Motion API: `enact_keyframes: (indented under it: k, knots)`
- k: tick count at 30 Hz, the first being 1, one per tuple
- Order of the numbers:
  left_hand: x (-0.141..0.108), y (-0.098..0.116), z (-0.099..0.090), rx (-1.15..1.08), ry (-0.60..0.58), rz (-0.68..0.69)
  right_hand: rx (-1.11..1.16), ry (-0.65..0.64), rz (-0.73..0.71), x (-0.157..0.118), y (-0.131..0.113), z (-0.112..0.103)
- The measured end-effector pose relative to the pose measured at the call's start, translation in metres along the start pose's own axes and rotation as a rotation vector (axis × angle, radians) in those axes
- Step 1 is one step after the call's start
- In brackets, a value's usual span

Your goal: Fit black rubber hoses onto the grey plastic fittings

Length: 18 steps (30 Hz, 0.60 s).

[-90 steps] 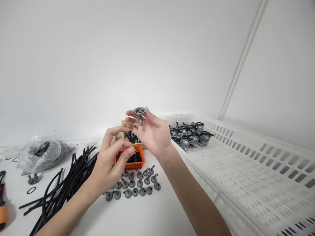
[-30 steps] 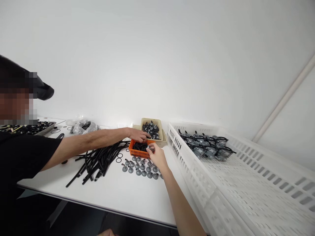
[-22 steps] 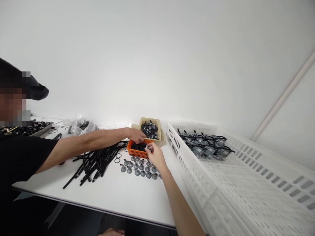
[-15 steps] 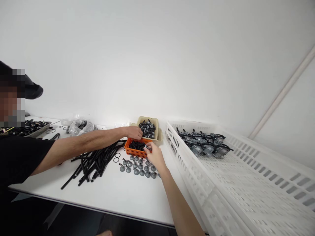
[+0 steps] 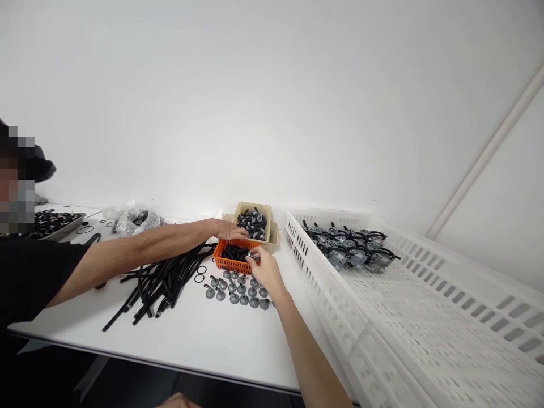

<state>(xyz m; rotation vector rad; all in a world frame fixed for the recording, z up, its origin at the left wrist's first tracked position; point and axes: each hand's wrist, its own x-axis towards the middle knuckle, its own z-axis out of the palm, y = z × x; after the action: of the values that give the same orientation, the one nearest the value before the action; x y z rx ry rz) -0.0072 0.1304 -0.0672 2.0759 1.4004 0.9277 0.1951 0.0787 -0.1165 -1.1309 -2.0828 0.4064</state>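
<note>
My right hand (image 5: 264, 267) is closed at the right end of an orange basket (image 5: 232, 264). A small greyish, shiny piece shows at the fingertips, too small to name. Short black pieces (image 5: 236, 253) fill the basket. Just in front of it, several grey round fittings with black-tipped stems (image 5: 243, 300) stand in rows on the white table (image 5: 204, 345). Only a sliver of my left hand (image 5: 179, 401) shows at the bottom edge, below the table; its fingers are hidden. A co-worker's hand (image 5: 229, 230) rests at the front of a beige bin (image 5: 268, 229) of grey-and-black parts.
On the right stands a large white slotted crate (image 5: 340, 306) with clear-and-black assemblies (image 5: 351, 245). Long black tubes (image 5: 170, 286) and black rings (image 5: 200, 274) lie left of the basket. The co-worker's arm (image 5: 140, 247) reaches across from the left, near a plastic bag (image 5: 136, 221).
The view has shifted slightly. My right hand stays at the basket's right end. The co-worker's hand has moved slightly at the beige bin, and a little more of my left hand shows.
</note>
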Motion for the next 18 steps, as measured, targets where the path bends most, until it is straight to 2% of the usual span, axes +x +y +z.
enact_keyframes:
  k: [6, 10, 15, 18]
  knots:
    - [-0.003, 0.000, -0.006, 0.009, 0.025, -0.019, -0.007, -0.004, 0.008, 0.001, 0.003, 0.003]
    - [-0.003, -0.001, -0.009, -0.001, 0.084, -0.012, -0.015, -0.002, 0.008, 0.001, 0.003, 0.002]
    - [-0.001, -0.001, -0.014, -0.011, 0.169, 0.058, -0.025, -0.010, 0.010, 0.002, 0.000, 0.000]
    - [-0.006, 0.001, -0.016, -0.003, 0.158, 0.119, -0.022, -0.013, 0.023, 0.002, -0.001, 0.000]
